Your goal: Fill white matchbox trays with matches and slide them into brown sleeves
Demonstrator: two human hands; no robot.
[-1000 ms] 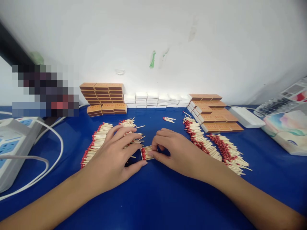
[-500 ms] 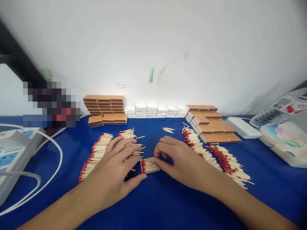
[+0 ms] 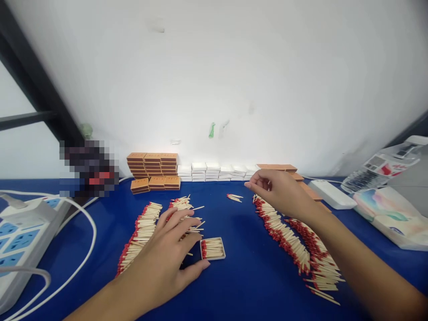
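Note:
A white matchbox tray [image 3: 224, 255] lies on the blue table, filled with red-headed matches [image 3: 212, 248]. My left hand [image 3: 163, 252] is open beside it, fingers spread over a pile of loose matches [image 3: 180, 203], thumb close to the tray's near left corner. My right hand [image 3: 281, 189] hovers above the upper end of the right-hand row of matches [image 3: 279, 229]. Its thumb and forefinger are pinched together; whatever is between them is too small to make out. A few stray matches [image 3: 234, 197] lie just left of that hand.
Stacked orange matchboxes [image 3: 152, 167] and white trays [image 3: 205, 171] line the wall; more matchboxes [image 3: 277, 167] stand behind my right hand. At left is a power strip [image 3: 20, 240] with looping cables. A white adapter [image 3: 332, 194] and a tissue pack [image 3: 389, 216] lie right.
My right hand has left the tray and moved up and right to above the right-hand matches. My left hand stays beside the tray. The whole view has shifted slightly.

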